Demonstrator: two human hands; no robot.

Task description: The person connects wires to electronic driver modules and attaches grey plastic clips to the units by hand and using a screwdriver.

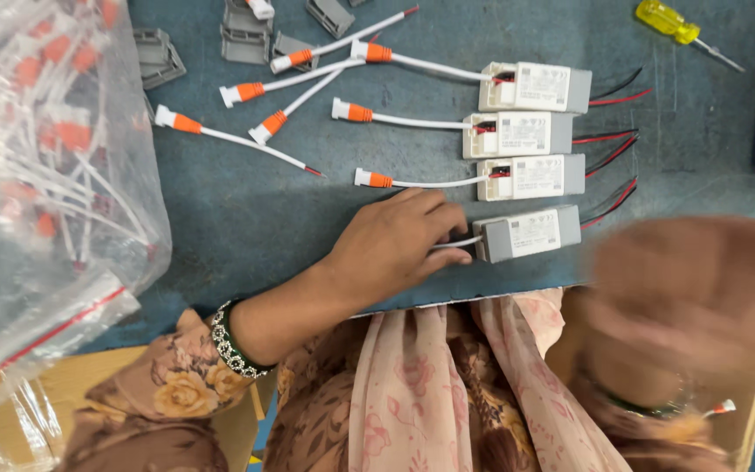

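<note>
Right hand (692, 297), nearest the lens, is a motion-blurred mass at lower right; whether its fingers are curled or loose cannot be told, nor whether it holds anything. Left hand (395, 245) lies palm-down on the blue-grey worktop (220, 218), fingers bent and pressing the thin white lead where it enters the nearest small grey rectangular plastic driver box (528, 234) with a white label, fingertips just beside the box's left end. That box sits at the table's near edge, lowest in a column of four. Above it, three similar white-and-grey labelled driver boxes (530, 133) lie stacked in a row, each with red and black wires (609, 157) trailing right and a white cable ending in an orange-collared connector (372, 178) to the left. Further loose orange-tipped white cables (246, 131) lie scattered beyond, near grey plastic covers (246, 39). A clear plastic bag (37, 175) of more such cables fills the left. A yellow-handled screwdriver (679, 28) rests at upper right, well apart.
</note>
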